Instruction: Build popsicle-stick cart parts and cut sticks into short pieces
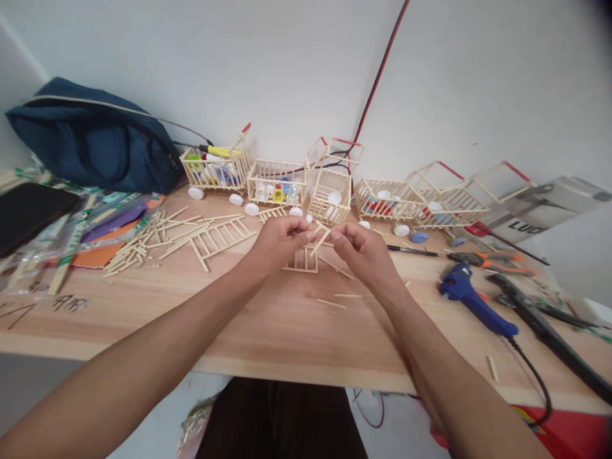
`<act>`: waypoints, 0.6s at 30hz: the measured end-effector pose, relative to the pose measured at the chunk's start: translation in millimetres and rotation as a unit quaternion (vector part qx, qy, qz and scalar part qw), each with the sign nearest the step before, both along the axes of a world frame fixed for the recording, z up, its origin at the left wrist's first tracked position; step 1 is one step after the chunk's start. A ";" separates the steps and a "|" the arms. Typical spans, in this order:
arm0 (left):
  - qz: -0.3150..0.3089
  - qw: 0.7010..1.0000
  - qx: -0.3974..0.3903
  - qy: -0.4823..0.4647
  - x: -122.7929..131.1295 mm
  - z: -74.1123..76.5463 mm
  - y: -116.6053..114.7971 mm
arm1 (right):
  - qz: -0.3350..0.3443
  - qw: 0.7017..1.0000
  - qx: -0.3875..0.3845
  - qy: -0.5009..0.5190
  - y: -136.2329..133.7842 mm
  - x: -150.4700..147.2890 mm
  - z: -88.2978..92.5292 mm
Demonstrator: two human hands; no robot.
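Above the middle of the wooden table, my left hand (285, 241) and my right hand (362, 250) face each other with fingers pinched. Between them is a small piece of thin wooden sticks (320, 242), which appear to meet at an angle. Both sets of fingertips grip it, though exactly how the sticks join is hard to make out. Under the hands lies a small stick frame (306, 262), partly covered by my left hand. A few loose sticks (331, 303) rest on the table just in front of it.
Several miniature stick shopping carts (215, 171) with white or blue wheels line the wall. At left are a ladder-like stick panel (220, 240), a stick pile (131, 248), a blue bag (95, 137) and a phone (36, 213). A blue glue gun (473, 299) and pliers (488, 261) lie right.
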State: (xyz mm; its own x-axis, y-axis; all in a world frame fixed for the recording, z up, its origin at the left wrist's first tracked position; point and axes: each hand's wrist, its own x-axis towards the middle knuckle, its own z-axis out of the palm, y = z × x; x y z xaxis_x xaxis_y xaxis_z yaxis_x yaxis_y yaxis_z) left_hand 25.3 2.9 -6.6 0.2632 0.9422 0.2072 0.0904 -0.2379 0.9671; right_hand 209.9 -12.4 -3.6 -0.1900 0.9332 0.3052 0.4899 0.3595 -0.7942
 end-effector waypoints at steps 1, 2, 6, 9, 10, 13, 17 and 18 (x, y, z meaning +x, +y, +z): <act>0.001 1.000 -0.008 -0.008 0.4 -0.4 -0.4 | -0.004 1.000 0.006 -0.009 -0.6 0.1 0.5; 0.001 1.000 -0.016 -0.017 0.8 -0.5 -0.8 | -0.007 1.000 0.012 -0.018 -1.2 0.2 1.1; -0.002 0.999 -0.036 -0.030 1.8 1.4 -3.6 | -0.014 0.997 0.049 -0.060 -2.8 0.0 3.7; -0.007 0.999 -0.044 -0.030 2.4 3.7 -5.3 | -0.020 0.994 0.070 -0.080 -3.2 -0.2 5.1; -0.011 0.998 -0.046 -0.031 2.5 4.0 -5.4 | -0.021 0.994 0.073 -0.085 -3.2 -0.1 5.3; -0.024 0.998 -0.047 -0.036 2.1 2.8 -4.3 | -0.022 0.992 0.080 -0.094 -3.3 0.4 4.9; -0.033 0.998 -0.044 -0.031 0.7 0.0 -1.9 | -0.018 0.993 0.073 -0.092 -3.9 0.7 4.9; -0.030 0.998 -0.041 -0.029 0.6 -0.2 -1.7 | -0.016 0.993 0.071 -0.089 -4.2 0.6 5.2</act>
